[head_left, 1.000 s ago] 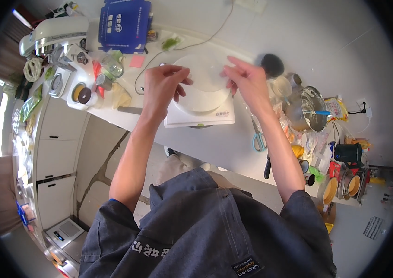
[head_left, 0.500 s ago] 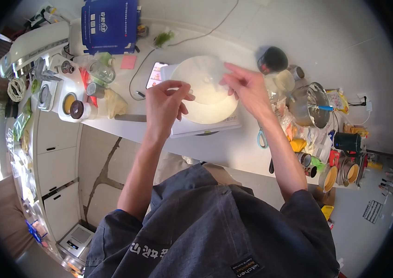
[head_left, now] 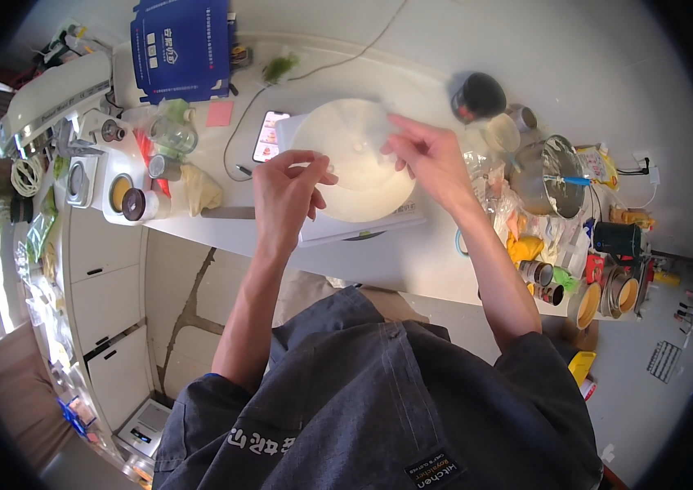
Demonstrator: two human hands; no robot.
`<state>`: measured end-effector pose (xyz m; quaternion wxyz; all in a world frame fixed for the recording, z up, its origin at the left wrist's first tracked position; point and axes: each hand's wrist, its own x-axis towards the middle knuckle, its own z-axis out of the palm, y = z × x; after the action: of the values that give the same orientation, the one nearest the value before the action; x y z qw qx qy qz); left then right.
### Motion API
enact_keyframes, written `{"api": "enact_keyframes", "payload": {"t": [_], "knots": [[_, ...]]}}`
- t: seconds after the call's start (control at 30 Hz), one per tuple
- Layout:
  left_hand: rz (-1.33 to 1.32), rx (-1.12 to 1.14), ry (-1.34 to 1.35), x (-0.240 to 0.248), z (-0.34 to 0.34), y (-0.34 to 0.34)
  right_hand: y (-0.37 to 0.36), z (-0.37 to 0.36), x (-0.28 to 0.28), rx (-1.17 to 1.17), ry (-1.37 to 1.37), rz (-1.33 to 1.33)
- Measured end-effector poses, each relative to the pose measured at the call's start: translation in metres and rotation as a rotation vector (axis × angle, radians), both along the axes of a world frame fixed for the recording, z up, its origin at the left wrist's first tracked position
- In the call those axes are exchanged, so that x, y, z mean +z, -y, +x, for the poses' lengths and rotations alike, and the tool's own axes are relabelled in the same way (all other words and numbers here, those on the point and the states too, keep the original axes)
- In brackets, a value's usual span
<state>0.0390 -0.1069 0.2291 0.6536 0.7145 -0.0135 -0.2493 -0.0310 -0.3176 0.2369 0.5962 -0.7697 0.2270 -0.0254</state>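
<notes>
A pale round disc (head_left: 363, 208) rests on a white box-shaped base on the worktable. Over it, a thin translucent sheet (head_left: 355, 167) with a curved lower edge spans the space between my hands. My left hand (head_left: 291, 192) is closed in a pinch at the sheet's left edge, above the disc's left side. On the other side my right hand (head_left: 432, 163) pinches the right edge between thumb and fingers, slightly farther away. The sheet's outline blends into the disc, so its exact shape is hard to make out.
A lit phone (head_left: 270, 137) lies left of the disc. To the right stand a metal mixing bowl (head_left: 547, 180) with a blue-handled spatula, a dark pot (head_left: 478, 96) and several tins. A stand mixer (head_left: 52, 102), jars and a blue box (head_left: 181, 49) are at left.
Both hands keep their pinch over the disc with little movement. The whole scene has shifted slightly as the view tilted.
</notes>
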Motion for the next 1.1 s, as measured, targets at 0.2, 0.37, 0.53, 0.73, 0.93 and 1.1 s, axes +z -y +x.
{"api": "enact_keyframes", "payload": {"t": [0.2,0.37,0.53,0.73,0.93,1.1], "knots": [[0.024,0.003,0.000,0.002,-0.001,0.003,0.004,-0.001,-0.006,0.012,-0.006,0.002],[0.030,0.010,0.005,0.000,-0.001,0.004,0.005,-0.001,-0.011,0.028,-0.003,-0.009],[0.052,0.015,0.001,-0.005,0.002,0.006,0.005,0.000,-0.022,0.024,0.012,-0.047],[0.263,-0.034,0.103,-0.001,0.003,0.007,-0.001,-0.004,-0.018,0.068,0.066,-0.443],[0.458,-0.282,1.192,0.003,0.003,-0.002,-0.009,-0.009,-0.001,0.286,0.415,-1.002],[0.489,-0.414,1.119,-0.020,0.004,-0.001,-0.015,-0.008,-0.010,0.325,0.360,-1.021]]}}
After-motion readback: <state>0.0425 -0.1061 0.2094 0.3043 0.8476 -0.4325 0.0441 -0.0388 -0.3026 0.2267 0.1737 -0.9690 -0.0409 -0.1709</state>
